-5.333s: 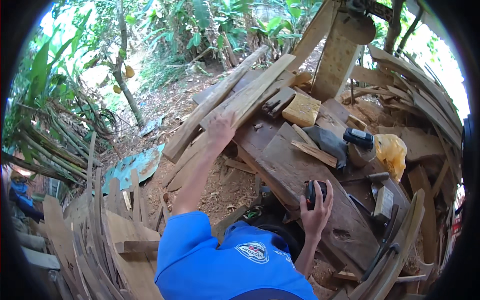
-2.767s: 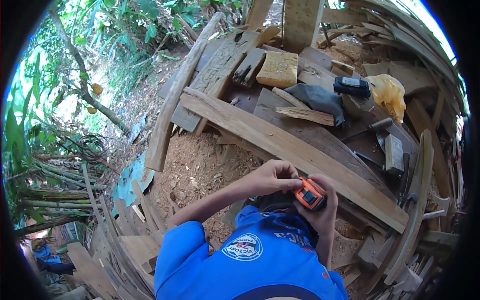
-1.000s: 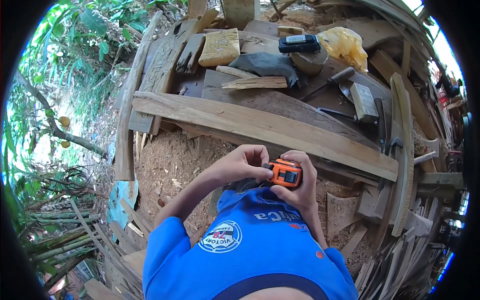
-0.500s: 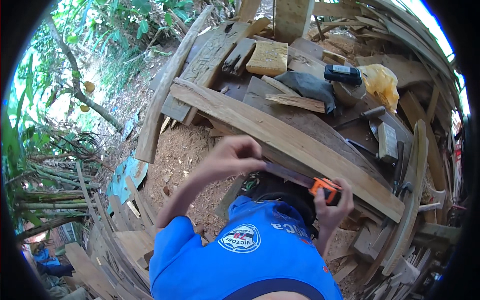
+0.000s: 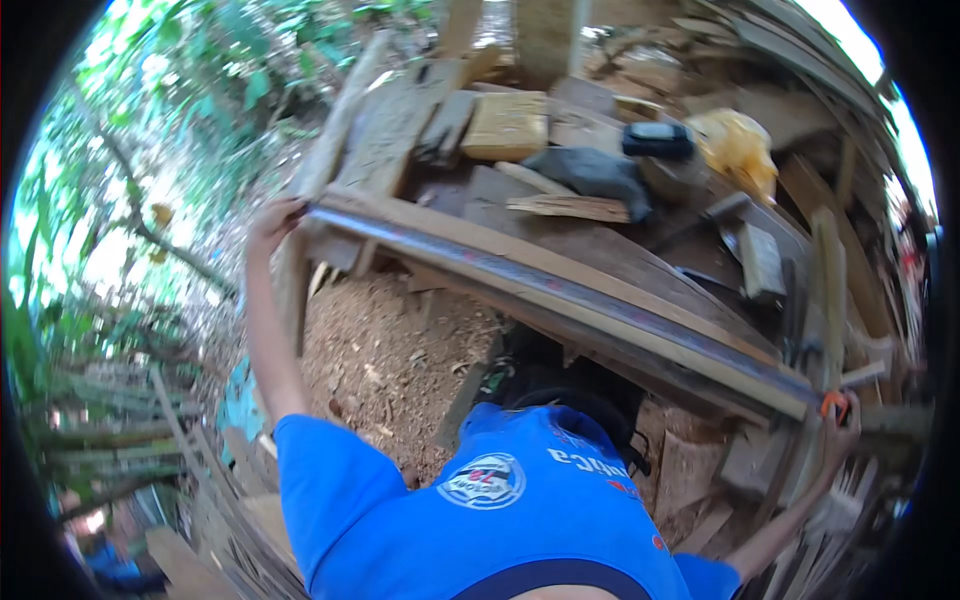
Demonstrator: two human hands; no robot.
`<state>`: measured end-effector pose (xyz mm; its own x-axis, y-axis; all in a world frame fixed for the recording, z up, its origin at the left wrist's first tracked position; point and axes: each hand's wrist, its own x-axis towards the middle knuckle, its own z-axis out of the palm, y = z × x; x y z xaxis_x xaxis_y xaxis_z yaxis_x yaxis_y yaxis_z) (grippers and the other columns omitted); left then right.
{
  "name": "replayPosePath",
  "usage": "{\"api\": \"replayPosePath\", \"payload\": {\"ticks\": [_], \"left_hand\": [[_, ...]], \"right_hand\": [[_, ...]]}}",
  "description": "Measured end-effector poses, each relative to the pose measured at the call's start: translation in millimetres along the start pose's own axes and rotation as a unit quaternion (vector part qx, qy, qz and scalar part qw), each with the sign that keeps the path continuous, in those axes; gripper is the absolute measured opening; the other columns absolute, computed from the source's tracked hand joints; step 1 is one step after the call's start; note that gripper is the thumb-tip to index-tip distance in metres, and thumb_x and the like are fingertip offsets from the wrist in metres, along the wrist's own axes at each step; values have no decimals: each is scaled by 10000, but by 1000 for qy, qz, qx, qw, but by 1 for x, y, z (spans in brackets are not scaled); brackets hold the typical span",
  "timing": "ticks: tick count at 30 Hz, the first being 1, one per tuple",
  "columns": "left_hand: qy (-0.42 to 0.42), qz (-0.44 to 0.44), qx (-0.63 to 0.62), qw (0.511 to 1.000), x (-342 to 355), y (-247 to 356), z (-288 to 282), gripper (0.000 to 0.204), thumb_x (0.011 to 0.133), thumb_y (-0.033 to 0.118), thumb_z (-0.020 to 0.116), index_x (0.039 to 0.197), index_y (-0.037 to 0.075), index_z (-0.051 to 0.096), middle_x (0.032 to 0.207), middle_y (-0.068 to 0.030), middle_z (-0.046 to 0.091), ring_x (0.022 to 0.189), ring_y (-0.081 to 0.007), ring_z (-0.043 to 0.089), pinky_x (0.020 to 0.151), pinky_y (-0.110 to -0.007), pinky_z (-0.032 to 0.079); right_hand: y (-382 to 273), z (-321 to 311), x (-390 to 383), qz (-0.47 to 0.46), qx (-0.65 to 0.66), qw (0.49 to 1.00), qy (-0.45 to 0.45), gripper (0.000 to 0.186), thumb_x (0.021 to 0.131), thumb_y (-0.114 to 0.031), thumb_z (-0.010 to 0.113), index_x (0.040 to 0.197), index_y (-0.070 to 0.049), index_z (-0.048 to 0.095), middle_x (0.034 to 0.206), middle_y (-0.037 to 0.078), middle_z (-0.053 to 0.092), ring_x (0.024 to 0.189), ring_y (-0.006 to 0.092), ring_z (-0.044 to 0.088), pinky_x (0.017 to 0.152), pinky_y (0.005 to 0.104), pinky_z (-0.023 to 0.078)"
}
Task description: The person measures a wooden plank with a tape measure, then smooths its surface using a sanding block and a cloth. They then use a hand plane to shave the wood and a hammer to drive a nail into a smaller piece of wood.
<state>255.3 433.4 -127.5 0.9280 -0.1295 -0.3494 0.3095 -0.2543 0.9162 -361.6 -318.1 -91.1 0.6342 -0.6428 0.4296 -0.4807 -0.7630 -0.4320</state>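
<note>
A metal tape (image 5: 470, 256) stretches along a long plank (image 5: 560, 270) lying across the workbench. My left hand (image 5: 275, 220) pinches the tape's end at the plank's far-left end. At the other end, my right hand (image 5: 840, 430) grips the orange tape measure case (image 5: 834, 404). Just beyond the plank are a split wood strip (image 5: 565, 208), a gray cloth (image 5: 585, 172), a yellowish wood block (image 5: 505, 127), a black pouch-like item (image 5: 655, 140), a crumpled yellow bag (image 5: 735, 150) and a hand tool (image 5: 725, 210) beside a pale block (image 5: 760, 260). The picture is slightly blurred.
Stacked offcuts and boards (image 5: 770, 55) line the right and back. A post (image 5: 540, 35) stands behind the bench. Sawdust covers the ground (image 5: 380, 360) below it. Foliage and a leaning branch (image 5: 140, 220) are on the left, with a turquoise sheet (image 5: 240, 385) lower down.
The tape has been pulled out along the plank. My left hand moved far up and left with its end; my right hand moved right with the case. Earlier both hands held the case together.
</note>
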Motion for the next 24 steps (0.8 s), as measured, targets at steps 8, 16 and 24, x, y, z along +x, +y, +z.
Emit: {"api": "replayPosePath", "payload": {"ticks": [8,16,24], "left_hand": [[-55,-35,-6,998,37,-21,-5,154,842,140,589,945,32,630,853,-29,606,726,-116,559,629,-275,476],[-36,-74,62,995,29,-10,21,134,835,210,625,937,124,627,753,42,563,686,-69,523,621,-244,421],[17,-78,47,996,21,-11,9,259,812,245,661,1047,143,625,823,52,596,690,-69,505,607,-224,404]], "right_hand": [[15,-5,17,51,-27,998,-29,375,702,-128,705,1034,-3,586,963,98,630,915,154,589,831,287,445],[-8,-17,-1,51,-48,997,-31,349,696,-129,691,1008,-3,599,966,119,625,916,200,598,833,304,445],[-29,-2,-6,22,-52,998,-39,361,684,-102,683,1015,15,598,1005,152,602,945,264,589,863,329,435]]}}
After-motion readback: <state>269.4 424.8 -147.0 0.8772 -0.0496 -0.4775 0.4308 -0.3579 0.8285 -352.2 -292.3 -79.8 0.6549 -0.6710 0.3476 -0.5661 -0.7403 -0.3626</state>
